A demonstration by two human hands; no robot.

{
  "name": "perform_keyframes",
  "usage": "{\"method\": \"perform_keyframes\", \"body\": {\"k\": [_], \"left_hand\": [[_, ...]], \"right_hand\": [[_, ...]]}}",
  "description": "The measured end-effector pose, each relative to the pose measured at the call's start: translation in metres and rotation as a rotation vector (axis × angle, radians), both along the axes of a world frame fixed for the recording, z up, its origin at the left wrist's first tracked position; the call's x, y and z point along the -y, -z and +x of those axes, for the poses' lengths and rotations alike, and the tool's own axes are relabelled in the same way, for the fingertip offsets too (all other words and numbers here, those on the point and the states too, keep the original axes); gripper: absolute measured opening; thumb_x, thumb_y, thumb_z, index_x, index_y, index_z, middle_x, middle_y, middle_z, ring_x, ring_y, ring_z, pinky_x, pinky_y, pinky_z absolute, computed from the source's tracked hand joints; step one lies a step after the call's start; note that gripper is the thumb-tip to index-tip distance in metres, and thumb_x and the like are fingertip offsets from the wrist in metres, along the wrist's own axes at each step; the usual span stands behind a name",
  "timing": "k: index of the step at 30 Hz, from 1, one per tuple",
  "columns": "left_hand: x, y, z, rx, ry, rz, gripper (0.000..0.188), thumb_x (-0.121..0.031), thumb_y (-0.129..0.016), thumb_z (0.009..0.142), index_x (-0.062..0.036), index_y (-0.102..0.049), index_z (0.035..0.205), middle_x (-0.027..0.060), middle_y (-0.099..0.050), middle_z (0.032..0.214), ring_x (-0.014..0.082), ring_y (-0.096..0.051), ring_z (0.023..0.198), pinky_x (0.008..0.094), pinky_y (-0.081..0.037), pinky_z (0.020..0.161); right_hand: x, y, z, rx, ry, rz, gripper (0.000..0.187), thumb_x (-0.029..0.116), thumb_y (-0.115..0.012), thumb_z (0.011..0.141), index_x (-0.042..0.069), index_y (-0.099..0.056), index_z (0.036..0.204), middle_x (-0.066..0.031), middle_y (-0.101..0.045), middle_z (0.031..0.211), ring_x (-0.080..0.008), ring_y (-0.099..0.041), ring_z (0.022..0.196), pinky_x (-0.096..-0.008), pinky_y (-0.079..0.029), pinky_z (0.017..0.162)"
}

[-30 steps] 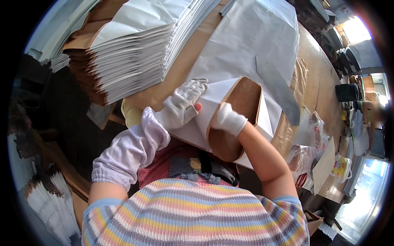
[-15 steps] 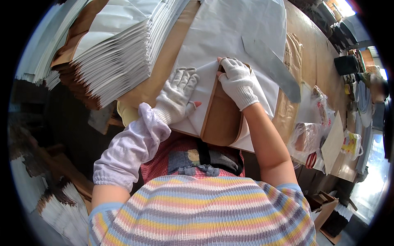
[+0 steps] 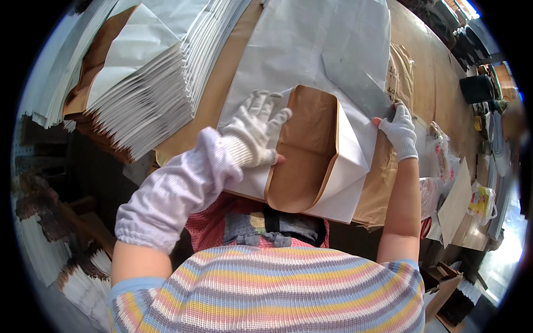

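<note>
The large white paper sack with its brown-lined end folded open [image 3: 311, 155] lies flat on the brown table [image 3: 427, 61], its near edge hidden behind the person's striped chest. The gloved left hand [image 3: 252, 136] presses spread and flat on it. The gloved right hand [image 3: 401, 132] pinches a flat grey sheet [image 3: 355, 83], its fingertips hidden; a stack of white folded sacks [image 3: 144, 83] at left is cut off.

White knit gloves cover the left hand [image 3: 256, 129] and right hand [image 3: 401, 132], the paper bag [image 3: 311, 83] is white outside and brown inside, the table [image 3: 433, 72] tan, and at six o'clock the shirt [image 3: 277, 291] carries pastel stripes.
</note>
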State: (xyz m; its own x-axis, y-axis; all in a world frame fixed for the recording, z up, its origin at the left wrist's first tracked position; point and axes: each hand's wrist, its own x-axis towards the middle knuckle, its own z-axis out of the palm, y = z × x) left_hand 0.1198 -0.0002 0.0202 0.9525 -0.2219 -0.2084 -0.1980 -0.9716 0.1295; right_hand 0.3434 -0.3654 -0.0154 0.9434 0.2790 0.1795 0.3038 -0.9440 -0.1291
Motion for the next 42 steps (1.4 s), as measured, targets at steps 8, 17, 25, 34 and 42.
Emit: {"method": "perform_keyframes", "body": {"k": [8, 17, 25, 34, 42], "left_hand": [[0.002, 0.017, -0.019, 0.413, -0.087, -0.225, 0.068, -0.042, -0.075, 0.089, -0.0019, -0.056, 0.141, 0.0223, -0.055, 0.145, 0.0382, -0.048, 0.139, 0.0518, -0.034, 0.12], [-0.055, 0.016, -0.107, 0.221, -0.528, 0.209, 0.093, -0.056, -0.073, 0.086, -0.0023, -0.041, 0.155, 0.0168, -0.04, 0.163, 0.0383, -0.03, 0.154, 0.0484, -0.028, 0.125], [-0.065, 0.02, -0.088, 0.355, -0.571, -0.431, 0.042, -0.02, -0.076, 0.088, -0.0086, -0.066, 0.127, 0.0162, -0.045, 0.16, 0.0347, -0.036, 0.152, 0.0468, -0.033, 0.123], [-0.082, 0.019, -0.064, 0.148, -0.58, -0.374, 0.017, -0.009, -0.071, 0.091, -0.0091, -0.07, 0.108, 0.0082, -0.042, 0.164, 0.0321, -0.031, 0.155, 0.0425, -0.03, 0.126], [-0.076, 0.0, -0.067, 0.094, -0.582, -0.424, 0.021, -0.005, -0.07, 0.089, -0.0085, -0.071, 0.11, 0.0011, -0.035, 0.168, 0.0273, -0.028, 0.157, 0.0399, -0.03, 0.128]], "right_hand": [[-0.052, -0.065, -0.096, -0.23, -0.158, 0.7, 0.008, 0.002, -0.067, 0.086, 0.003, -0.068, 0.093, -0.0124, -0.068, 0.084, -0.0249, -0.066, 0.075, -0.0346, -0.053, 0.071], [-0.092, -0.023, -0.141, -0.338, -0.343, 0.468, 0.012, 0.009, -0.072, 0.086, 0.002, -0.068, 0.096, -0.0163, -0.068, 0.088, -0.0333, -0.067, 0.08, -0.0387, -0.054, 0.074], [-0.083, -0.008, -0.113, 0.062, 0.065, 0.573, 0.008, 0.01, -0.07, 0.092, 0.003, -0.068, 0.095, -0.0071, -0.071, 0.086, -0.0256, -0.067, 0.078, -0.0369, -0.054, 0.073], [-0.205, -0.02, -0.188, -0.285, -1.044, -0.358, 0.05, 0.03, -0.072, 0.078, 0.013, -0.072, 0.124, -0.011, -0.061, 0.139, -0.0333, -0.053, 0.134, -0.0438, -0.04, 0.116], [-0.247, 0.026, -0.171, -0.521, -1.037, -0.063, 0.073, 0.055, -0.064, 0.086, 0.015, -0.057, 0.146, -0.0096, -0.056, 0.151, -0.0292, -0.051, 0.139, -0.0389, -0.041, 0.114]]}}
